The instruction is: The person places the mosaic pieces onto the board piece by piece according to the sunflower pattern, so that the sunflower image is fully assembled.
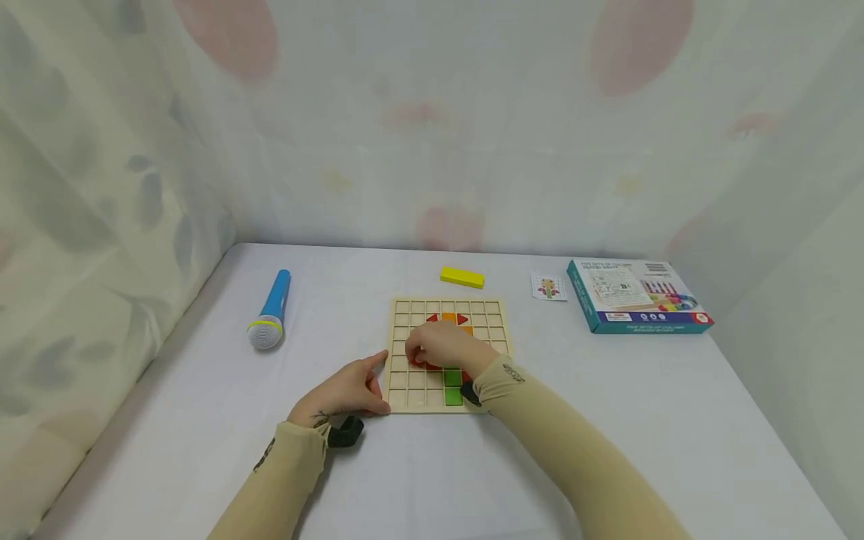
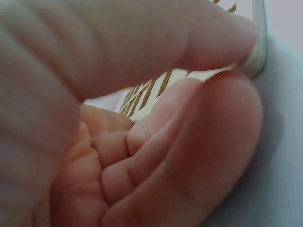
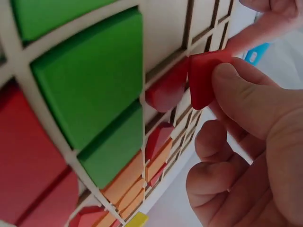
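Note:
A wooden grid board (image 1: 398,379) lies on the table, with green tiles (image 3: 94,71), orange tiles (image 3: 125,182) and red tiles (image 3: 168,90) in its cells. My right hand (image 1: 442,346) is over the left-middle part of the board. Between thumb and finger it pinches a red tile (image 3: 201,78), tilted up beside another red piece in the grid. At the board's near left corner, my left hand (image 1: 347,391) grips the edge with the thumb. Its index finger reaches along the left side, while the other fingers curl under the palm.
Left of the board lies a blue toy microphone (image 1: 275,304). Behind it is a yellow block (image 1: 462,277). A small picture card (image 1: 548,286) and a teal-edged game box (image 1: 637,296) lie at the back right. Patterned curtains (image 1: 432,150) hang behind the table (image 1: 418,480).

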